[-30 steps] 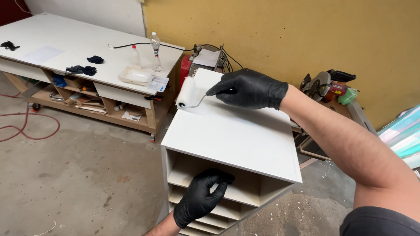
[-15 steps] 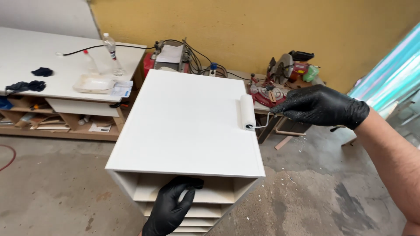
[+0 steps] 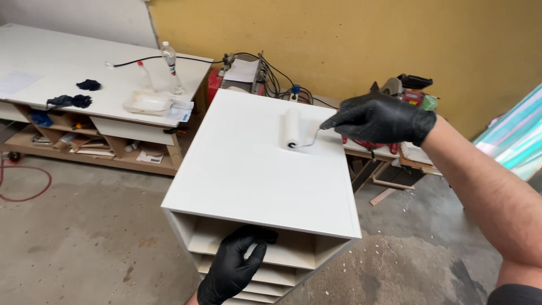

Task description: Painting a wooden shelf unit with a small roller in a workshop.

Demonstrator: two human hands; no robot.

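A white cabinet [image 3: 237, 169] with several inner shelves stands on the concrete floor, its flat top facing me. My right hand [image 3: 384, 117], in a black glove, grips the wire handle of a small white paint roller [image 3: 292, 128]. The roller rests on the far middle of the cabinet top. My left hand [image 3: 234, 265], also gloved in black, holds the front edge of the upper inner shelf just under the top panel.
A white workbench [image 3: 62, 62] at the left carries a plastic bottle [image 3: 171, 68], a white paint tray [image 3: 148, 103] and black rags. Behind the cabinet, tools and cables lie against a yellow wall [image 3: 339, 34], with a mitre saw [image 3: 406, 90] at the right.
The roller went from the top's far left corner to its right edge, and now sits back at the far middle. My left hand stayed on the shelf edge.
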